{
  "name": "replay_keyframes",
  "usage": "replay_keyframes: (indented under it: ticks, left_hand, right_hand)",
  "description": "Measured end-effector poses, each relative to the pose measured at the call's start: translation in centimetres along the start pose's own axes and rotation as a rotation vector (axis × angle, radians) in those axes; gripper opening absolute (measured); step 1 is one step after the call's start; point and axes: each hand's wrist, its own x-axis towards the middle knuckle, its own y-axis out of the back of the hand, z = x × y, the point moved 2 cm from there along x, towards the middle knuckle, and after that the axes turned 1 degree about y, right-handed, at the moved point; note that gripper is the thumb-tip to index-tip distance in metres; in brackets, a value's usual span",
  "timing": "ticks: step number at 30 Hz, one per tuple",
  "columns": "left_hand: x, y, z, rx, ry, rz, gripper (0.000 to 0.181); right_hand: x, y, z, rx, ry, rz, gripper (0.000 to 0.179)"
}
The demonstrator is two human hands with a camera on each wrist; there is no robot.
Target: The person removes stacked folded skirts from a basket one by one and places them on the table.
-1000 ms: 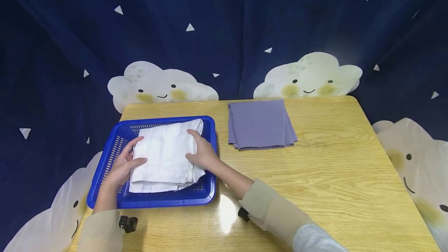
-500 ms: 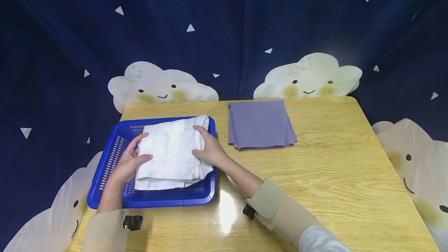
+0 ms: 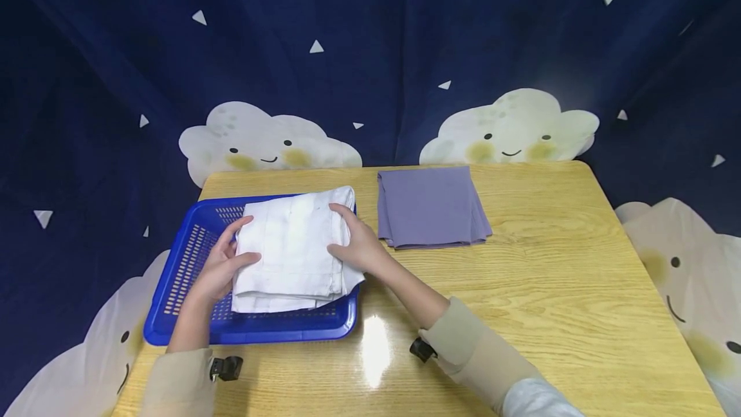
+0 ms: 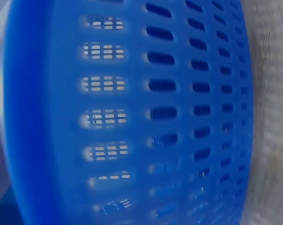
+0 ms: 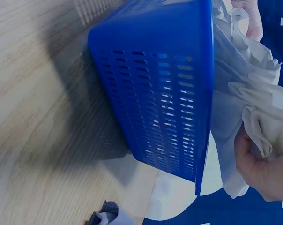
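Observation:
Both hands hold a folded stack of white cloth over the blue plastic basket. At its left edge, my left hand grips with the thumb on top; its other fingers are partly hidden. My right hand grips the right edge, thumb and index finger over the top. In the right wrist view the cloth stands above the basket's rim, its folded layers pinched by the right hand. The perforated basket wall fills most of the left wrist view, with a sliver of hand at the left edge.
A folded purple cloth lies on the wooden table behind the right hand, near the far edge. Dark blue curtains with cloud prints hang around the table. A small black device sits at each wrist.
Both hands and the white cloth have moved rightward and slightly up in the head view, the cloth now overlapping the basket's right rim. Basket and purple cloth stay put.

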Motion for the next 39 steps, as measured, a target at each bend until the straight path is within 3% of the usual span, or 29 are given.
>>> replay_keyframes:
  ticks: [7,23,39]
  left_hand:
    - [0.2,-1.1,0.3,-0.034,-0.013,-0.002,0.069]
    - [0.5,-3.7,0.7,0.04,0.015,0.021,0.072]
    - [0.9,-6.1,1.3,0.047,0.01,0.041,0.074]
  right_hand:
    - [-0.4,1.1,0.3,0.028,0.016,0.005,0.073]
    - [-1.8,3.6,0.9,0.063,0.024,0.005,0.072]
    - [-2.7,5.7,2.1,0.088,0.018,0.018,0.069]
